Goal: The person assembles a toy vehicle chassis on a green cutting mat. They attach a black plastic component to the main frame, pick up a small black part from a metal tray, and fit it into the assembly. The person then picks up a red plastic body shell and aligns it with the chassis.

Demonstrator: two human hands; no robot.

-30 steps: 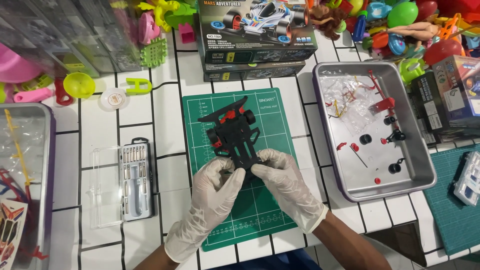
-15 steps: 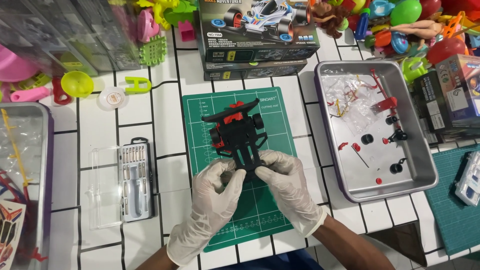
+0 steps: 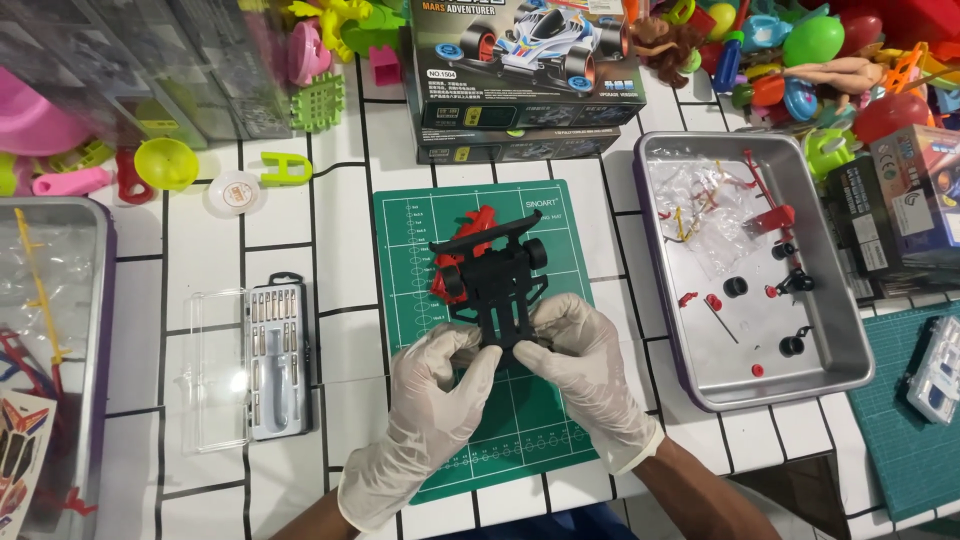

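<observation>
Both hands hold a black chassis (image 3: pixel 492 285) over white tiles (image 3: pixel 200 260) (toy-cluttered).

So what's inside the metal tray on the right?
The metal tray holds small black wheels, red plastic parts and a crumpled clear bag. Anything under the bag is hidden.

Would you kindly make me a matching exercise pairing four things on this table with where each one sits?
Things:
1. chassis
2. screwdriver set
3. loose wheels
4. kit box

Places:
A. in the right-hand metal tray
B. left of the green mat
C. behind the mat
D. held in both gloved hands over the mat

Pairs: 1-D, 2-B, 3-A, 4-C
</observation>
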